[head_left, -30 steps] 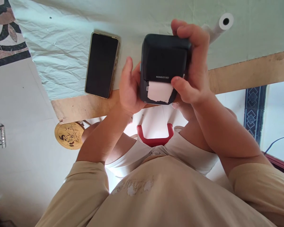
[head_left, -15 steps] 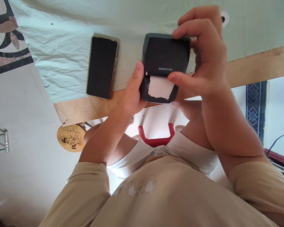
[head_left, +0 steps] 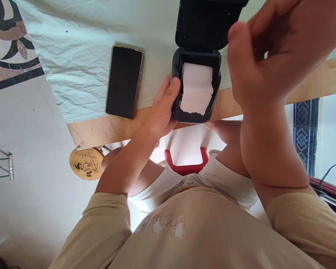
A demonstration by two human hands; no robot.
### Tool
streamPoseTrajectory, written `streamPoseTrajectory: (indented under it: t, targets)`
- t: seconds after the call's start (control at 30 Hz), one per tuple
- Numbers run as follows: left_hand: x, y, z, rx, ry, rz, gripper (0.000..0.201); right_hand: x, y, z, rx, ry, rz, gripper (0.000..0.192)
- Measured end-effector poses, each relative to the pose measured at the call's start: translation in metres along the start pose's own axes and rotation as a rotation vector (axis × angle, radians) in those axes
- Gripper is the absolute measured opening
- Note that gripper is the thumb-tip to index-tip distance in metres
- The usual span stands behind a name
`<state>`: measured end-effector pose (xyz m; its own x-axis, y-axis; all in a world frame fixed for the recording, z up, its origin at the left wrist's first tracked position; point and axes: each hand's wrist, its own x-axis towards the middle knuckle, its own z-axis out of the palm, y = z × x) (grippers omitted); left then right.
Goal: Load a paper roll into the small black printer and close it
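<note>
A black label printer (head_left: 177, 112) is tilted up in my left hand (head_left: 164, 106), whose thumb lies on its side wall and whose fingers wrap beneath. Its lid (head_left: 204, 26) stands swung open, partly beyond the top of the view. Inside sits a white paper roll (head_left: 197, 87), with a torn end hanging over the front. My right hand (head_left: 271, 48) hovers by the lid's right edge, thumb bent and fingers curled. Its fingertips are partly hidden, and contact with the lid is unclear.
A dark-screened phone (head_left: 124, 82) lies left of the printer on the pale green cloth (head_left: 81, 74). The wooden table edge (head_left: 109, 130) runs in front of my body. Below it are a red handle-shaped bar (head_left: 186, 170) and a round panda-patterned wooden piece (head_left: 85, 164).
The printer lid has swung from shut to open, exposing the paper roll. My right hand has risen and moved right. My left hand still holds the printer.
</note>
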<state>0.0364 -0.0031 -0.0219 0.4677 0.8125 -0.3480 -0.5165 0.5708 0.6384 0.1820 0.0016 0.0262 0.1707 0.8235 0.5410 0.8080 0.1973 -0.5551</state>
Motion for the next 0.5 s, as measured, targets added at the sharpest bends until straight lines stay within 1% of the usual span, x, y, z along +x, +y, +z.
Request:
streamPoseTrajectory:
  t: [0.07, 0.13, 0.17, 0.2, 0.3, 0.37, 0.43, 0.5]
  targets:
    - [0.0, 0.0, 0.002, 0.02, -0.004, 0.021, 0.024, -0.002, -0.004, -0.006, -0.136, -0.274, -0.095, 0.013]
    - [0.0, 0.001, 0.002, 0.043, -0.001, 0.036, 0.022, -0.002, -0.008, -0.011, -0.309, -0.534, -0.133, 0.021]
    - [0.0, 0.002, 0.002, 0.052, 0.001, 0.033, 0.021, -0.002, -0.01, -0.012, -0.388, -0.622, -0.139, 0.023]
    - [-0.001, 0.003, 0.002, 0.058, 0.0, 0.022, 0.02, -0.002, -0.011, -0.013, -0.453, -0.679, -0.142, 0.023]
    - [-0.004, 0.006, 0.001, 0.088, -0.035, -0.047, 0.018, -0.001, -0.011, -0.014, -0.522, -0.76, -0.131, 0.023]
    - [-0.005, 0.006, 0.003, 0.131, -0.027, -0.077, 0.021, -0.001, -0.008, -0.014, -0.496, -0.745, -0.106, 0.025]
    - [-0.004, 0.005, 0.006, 0.157, 0.024, -0.062, 0.022, 0.0, -0.004, -0.018, -0.352, -0.706, -0.087, 0.027]
    - [-0.002, 0.003, 0.008, 0.132, 0.075, -0.015, 0.02, 0.001, 0.0, -0.024, -0.074, -0.667, -0.039, 0.03]
